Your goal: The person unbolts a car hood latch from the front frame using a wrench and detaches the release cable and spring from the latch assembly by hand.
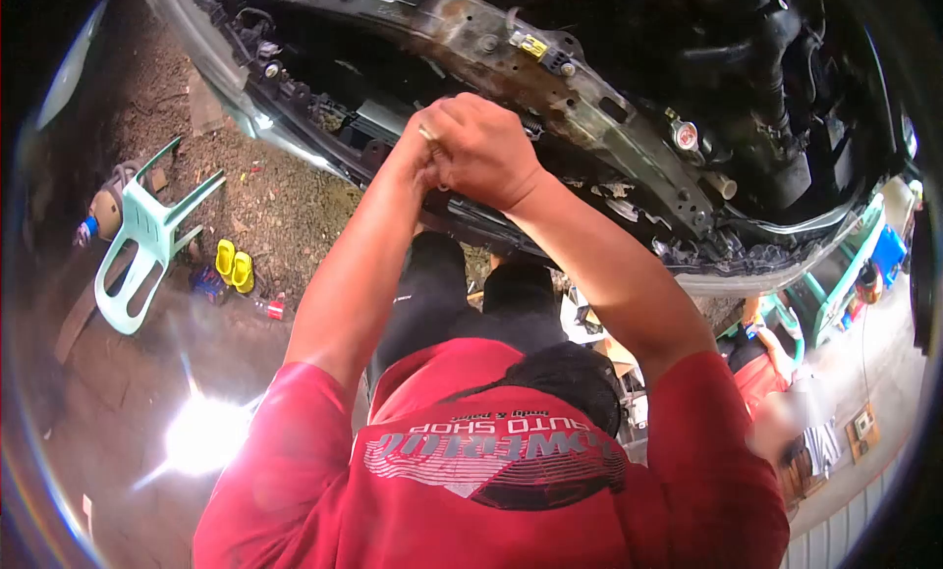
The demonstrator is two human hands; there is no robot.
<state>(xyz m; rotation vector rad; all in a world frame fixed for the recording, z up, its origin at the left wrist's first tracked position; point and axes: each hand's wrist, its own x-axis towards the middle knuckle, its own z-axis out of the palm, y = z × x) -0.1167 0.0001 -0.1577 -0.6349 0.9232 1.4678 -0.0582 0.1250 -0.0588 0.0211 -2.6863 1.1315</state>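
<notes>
My left hand point(424, 159) and my right hand point(488, 149) are pressed together above the front of a car with its engine bay exposed. The fingers of both are closed. Most of the left hand lies behind the right one, and whatever they hold, if anything, is hidden. A small pale spot shows between them, too small to name. Below and beyond the hands runs a worn, rusty metal crossmember point(471, 41) with a yellow-labelled latch part point(533, 47). Nearer to me is the dark front bumper point(329, 147).
A radiator cap point(685, 135) and black hoses point(776, 68) sit in the engine bay. To the left stand a pale green plastic chair point(138, 237) and yellow slippers point(234, 267) on the ground. A person in red point(758, 380) is at the right, near green chairs point(835, 265).
</notes>
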